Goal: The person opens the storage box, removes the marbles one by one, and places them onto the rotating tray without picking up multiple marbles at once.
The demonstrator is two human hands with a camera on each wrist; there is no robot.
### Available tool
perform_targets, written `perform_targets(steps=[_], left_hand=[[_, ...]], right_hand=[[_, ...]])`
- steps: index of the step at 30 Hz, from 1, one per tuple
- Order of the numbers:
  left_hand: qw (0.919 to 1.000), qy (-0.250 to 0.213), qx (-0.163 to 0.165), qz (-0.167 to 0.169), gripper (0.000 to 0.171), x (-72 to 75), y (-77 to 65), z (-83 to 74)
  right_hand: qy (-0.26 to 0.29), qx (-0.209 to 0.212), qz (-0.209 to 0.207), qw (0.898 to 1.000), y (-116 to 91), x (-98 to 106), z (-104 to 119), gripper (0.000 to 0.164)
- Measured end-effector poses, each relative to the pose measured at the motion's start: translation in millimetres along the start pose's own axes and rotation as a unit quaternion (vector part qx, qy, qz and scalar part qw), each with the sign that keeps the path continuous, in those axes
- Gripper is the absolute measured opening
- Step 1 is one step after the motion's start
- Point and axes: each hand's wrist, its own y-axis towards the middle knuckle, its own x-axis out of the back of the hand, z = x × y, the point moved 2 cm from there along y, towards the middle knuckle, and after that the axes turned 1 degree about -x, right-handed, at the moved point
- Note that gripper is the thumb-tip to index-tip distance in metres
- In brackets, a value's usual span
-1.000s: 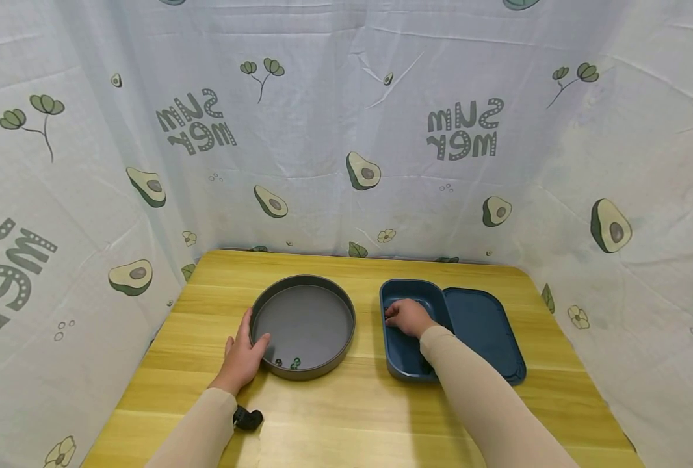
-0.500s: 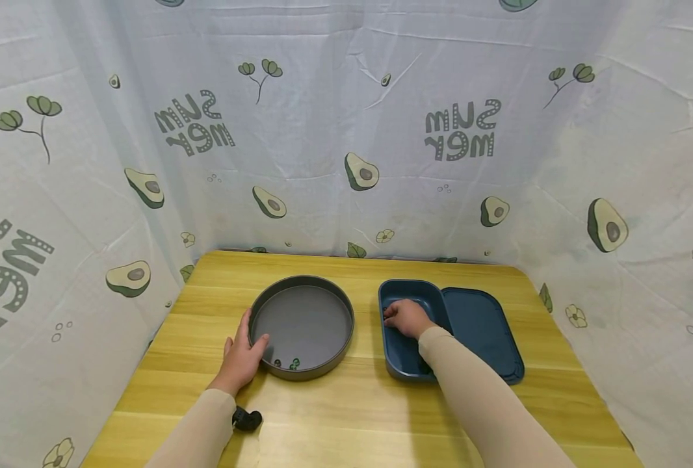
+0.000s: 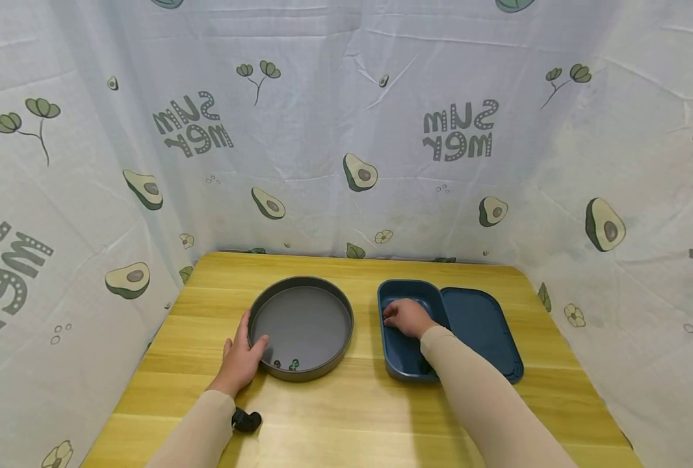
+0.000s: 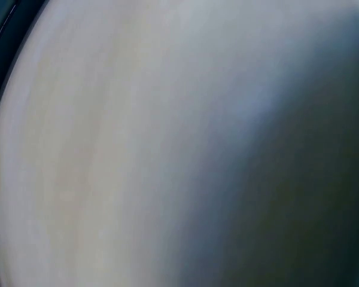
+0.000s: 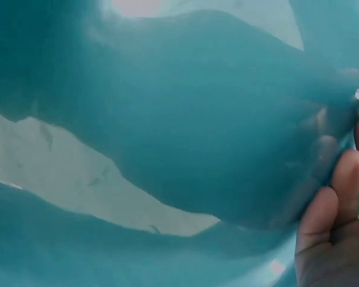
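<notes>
My left hand (image 3: 241,357) holds the left side of a round grey pan (image 3: 305,376), its thumb over the rim and its fingers along the outer wall. Inside the pan, near its front edge, lie a few small glassy marbles (image 3: 294,364), some green and one dark. My right hand (image 3: 406,317) reaches into a dark blue rectangular box (image 3: 402,357), fingers bent and fingertips at its left wall. At those fingertips shows a small shiny marble (image 5: 358,94), mostly hidden. The left wrist view is only a pale blur.
A flat blue lid (image 3: 478,325) lies against the right side of the box. Close by the left wrist is a small black object (image 3: 247,421). The wooden table (image 3: 335,422) is enclosed by a printed curtain (image 3: 311,130) at the back and sides.
The view has shifted very slightly. Both hands keep their places, the left at the pan and the right inside the box.
</notes>
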Motion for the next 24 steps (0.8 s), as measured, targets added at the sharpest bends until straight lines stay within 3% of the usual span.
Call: perform_targets(steps=[10,24], left_hand=[[1.0,0.002,0.003,0.001,0.08,-0.2,0.5,2.3],[0.9999,0.001,0.01,0.005,0.08,0.3,-0.5,1.9]], right_hand=[[0.026,-0.001,-0.017,1.0,-7.1,12.6,2.4,0.015],[0.07,0.015,-0.043,0.996,-20.2,35.7,25.2,0.022]])
